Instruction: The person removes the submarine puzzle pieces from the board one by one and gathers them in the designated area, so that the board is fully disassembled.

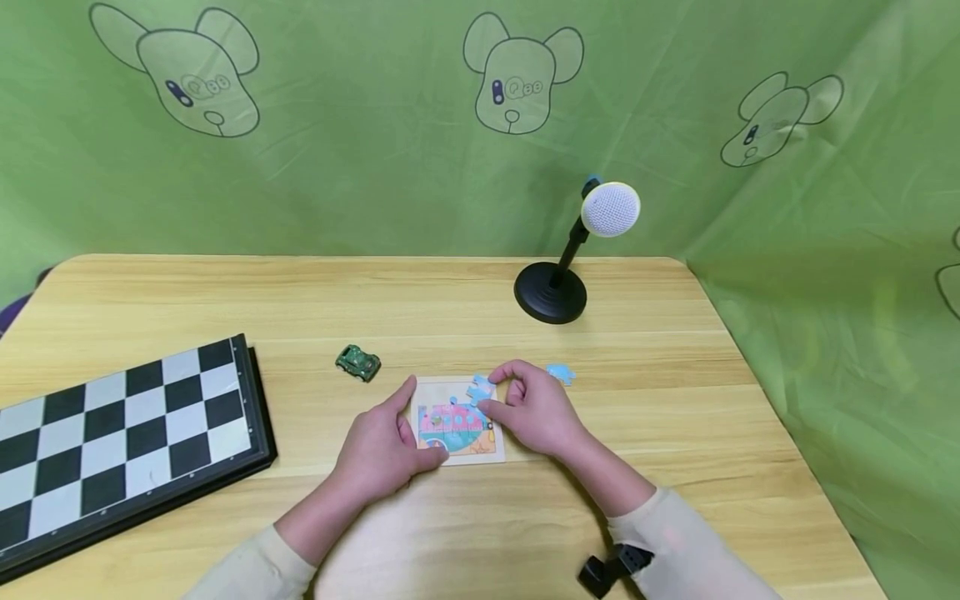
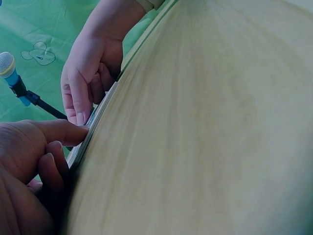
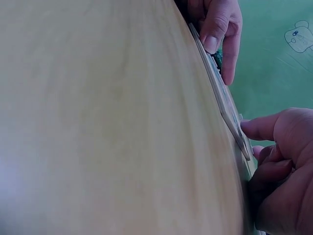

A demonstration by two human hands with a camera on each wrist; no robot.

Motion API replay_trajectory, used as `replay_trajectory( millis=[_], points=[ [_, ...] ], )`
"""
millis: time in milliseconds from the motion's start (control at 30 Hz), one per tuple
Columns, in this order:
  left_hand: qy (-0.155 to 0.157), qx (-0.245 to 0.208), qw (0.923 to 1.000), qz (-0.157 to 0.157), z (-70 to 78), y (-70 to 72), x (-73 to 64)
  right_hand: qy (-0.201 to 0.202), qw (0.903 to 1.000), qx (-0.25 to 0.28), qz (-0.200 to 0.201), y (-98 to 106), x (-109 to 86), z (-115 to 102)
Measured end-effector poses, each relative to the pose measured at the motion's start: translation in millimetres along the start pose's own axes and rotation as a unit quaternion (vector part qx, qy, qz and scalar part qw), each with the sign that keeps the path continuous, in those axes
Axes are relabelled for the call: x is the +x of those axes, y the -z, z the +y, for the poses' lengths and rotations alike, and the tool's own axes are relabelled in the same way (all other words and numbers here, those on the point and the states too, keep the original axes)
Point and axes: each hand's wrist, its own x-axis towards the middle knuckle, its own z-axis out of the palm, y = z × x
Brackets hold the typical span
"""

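Observation:
A small jigsaw puzzle board (image 1: 480, 457) with a pale frame lies on the table, its picture pink, teal and light blue. My left hand (image 1: 378, 446) holds the board by its left side, thumb on the lower edge and index finger at the upper left corner. Over the upper right of the board, my right hand (image 1: 536, 408) has thumb and index finger at a light blue puzzle piece (image 1: 480, 390). Another light blue puzzle piece (image 1: 561, 373) lies on the table just beyond the right hand. Both wrist views show the board (image 3: 222, 105) edge-on, with its picture mostly hidden.
A green toy car (image 1: 358, 362) stands behind the left hand. The black-and-white chessboard (image 1: 127, 442) lies at the left of the wooden table (image 1: 420, 308). Farther back is a microphone (image 1: 611, 209) on a black stand (image 1: 551, 293), before a green curtain (image 1: 360, 167).

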Motion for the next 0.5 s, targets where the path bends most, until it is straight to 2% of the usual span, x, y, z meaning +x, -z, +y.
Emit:
replay_trajectory(
  millis=[200,500],
  points=[
    [0.001,-0.002,1.0000,-0.001,0.1,-0.2,0.0,0.021,0.9994,0.029,0.001,10,-9.1,3],
    [0.001,0.000,1.0000,0.003,-0.2,-0.1,-0.7,0.036,0.9989,0.028,-0.005,30,-24.8,21]
  ],
)
